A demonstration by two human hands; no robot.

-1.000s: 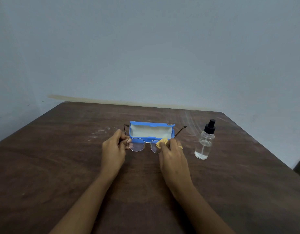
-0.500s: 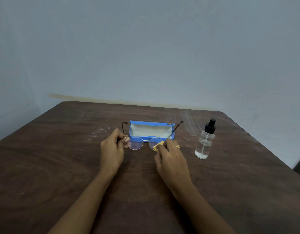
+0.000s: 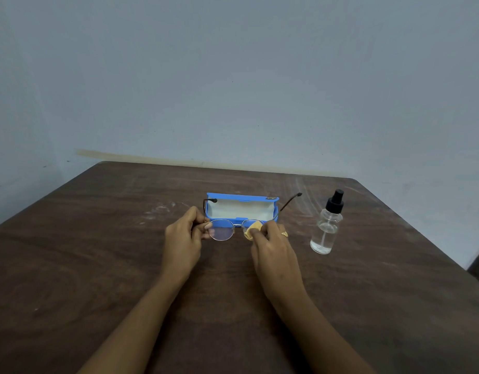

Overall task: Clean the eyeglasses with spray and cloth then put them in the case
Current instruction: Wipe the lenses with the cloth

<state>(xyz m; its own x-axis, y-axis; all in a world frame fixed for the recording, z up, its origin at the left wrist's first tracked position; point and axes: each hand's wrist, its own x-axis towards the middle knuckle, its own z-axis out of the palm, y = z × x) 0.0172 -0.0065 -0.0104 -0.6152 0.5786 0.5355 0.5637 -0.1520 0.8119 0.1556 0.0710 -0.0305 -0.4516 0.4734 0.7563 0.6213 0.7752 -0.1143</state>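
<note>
Thin metal-framed eyeglasses [image 3: 222,232] with round lenses are held just above the table, temples unfolded and pointing away from me. My left hand [image 3: 183,238] pinches the frame's left end. My right hand [image 3: 270,247] pinches a small yellow cloth [image 3: 253,230] over the right lens, so that lens is mostly hidden. Behind the glasses lies the open blue case [image 3: 242,209] with a pale lining. A clear spray bottle [image 3: 327,228] with a black nozzle stands upright to the right of my right hand.
All of this sits on a dark brown wooden table [image 3: 98,265], with faint white smears left of the case. A grey-blue wall runs behind the far edge. The table's right edge slants close past the bottle.
My right hand and the cloth have slid slightly on the right lens. The glasses tilted a little, with the temples raised, and my left hand has kept its hold.
</note>
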